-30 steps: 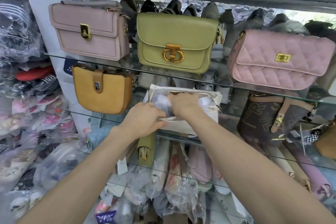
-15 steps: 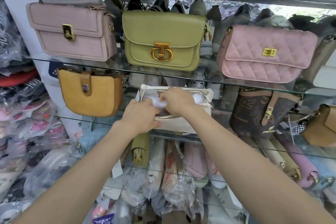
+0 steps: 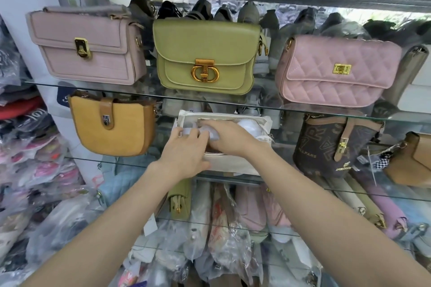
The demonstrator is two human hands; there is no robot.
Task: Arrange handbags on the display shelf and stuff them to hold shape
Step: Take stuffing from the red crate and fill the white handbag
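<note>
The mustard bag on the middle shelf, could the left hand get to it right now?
Probably yes. The mustard bag stands just left of the left hand, nothing between them, though that hand is busy at the white bag.

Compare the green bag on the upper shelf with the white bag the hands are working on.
The green bag is closed, its flap fastened by a gold clasp; the white bag is unzipped, with white stuffing showing. The green bag stands untouched; both the left hand and right hand are on the white one. Both sit on glass shelves.
</note>
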